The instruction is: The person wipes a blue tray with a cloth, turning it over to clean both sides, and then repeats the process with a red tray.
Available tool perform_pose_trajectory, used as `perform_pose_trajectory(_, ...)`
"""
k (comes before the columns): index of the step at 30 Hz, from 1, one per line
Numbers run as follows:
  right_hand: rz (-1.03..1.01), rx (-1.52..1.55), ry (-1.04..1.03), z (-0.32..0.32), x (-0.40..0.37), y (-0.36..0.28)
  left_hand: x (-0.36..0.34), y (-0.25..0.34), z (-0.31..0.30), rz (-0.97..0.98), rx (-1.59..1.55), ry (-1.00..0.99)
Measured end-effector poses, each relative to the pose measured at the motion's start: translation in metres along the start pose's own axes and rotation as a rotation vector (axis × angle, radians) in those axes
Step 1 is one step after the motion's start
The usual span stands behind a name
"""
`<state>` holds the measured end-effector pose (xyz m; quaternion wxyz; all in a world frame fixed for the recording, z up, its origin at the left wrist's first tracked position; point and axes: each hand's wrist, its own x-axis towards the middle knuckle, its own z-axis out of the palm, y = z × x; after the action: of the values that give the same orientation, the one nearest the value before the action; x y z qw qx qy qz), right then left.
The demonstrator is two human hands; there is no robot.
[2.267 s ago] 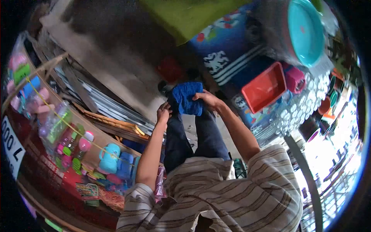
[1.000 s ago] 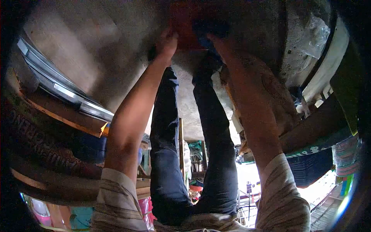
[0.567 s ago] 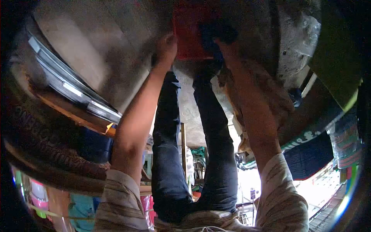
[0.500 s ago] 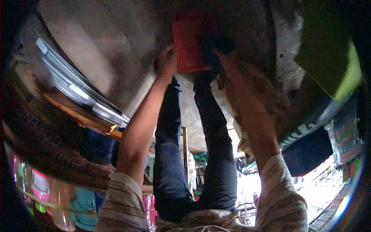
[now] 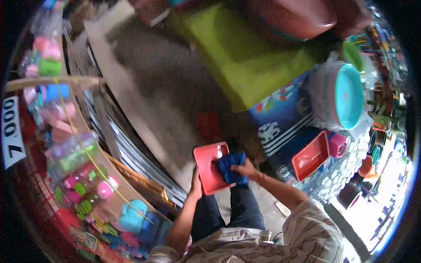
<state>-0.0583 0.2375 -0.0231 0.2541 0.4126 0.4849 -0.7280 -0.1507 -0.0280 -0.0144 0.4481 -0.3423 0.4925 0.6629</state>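
My left hand (image 5: 196,186) grips the left edge of a shallow red plastic tray (image 5: 204,171), its fingers partly hidden by the rim. The tray is held up in front of my legs, tilted toward me. Bunched in my right hand (image 5: 247,170) is a dark blue cloth (image 5: 232,165), lying against the right part of the tray's inner face. The cloth hides some of my right fingers and part of the tray's right side.
Another red tray (image 5: 310,155) rests at right near wrapped round teal tubs (image 5: 349,96). A yellow-green sheet (image 5: 245,70) lies ahead. Colourful plastic goods (image 5: 105,188) line the left, behind a yellow cord. Metal strips (image 5: 131,149) run along a wooden board (image 5: 136,175).
My view has swung, bringing the shelves and stacked goods into sight. The tray appears lower in view, its inner face now plainly visible. The blue cloth stays in my right hand.
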Motion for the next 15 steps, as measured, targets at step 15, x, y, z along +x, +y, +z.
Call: perform_pose_trajectory(15,-0.624,0.146,0.533,-0.066,-0.327,-0.152,-0.230,0.084,0.176,0.298,0.263,-0.418)
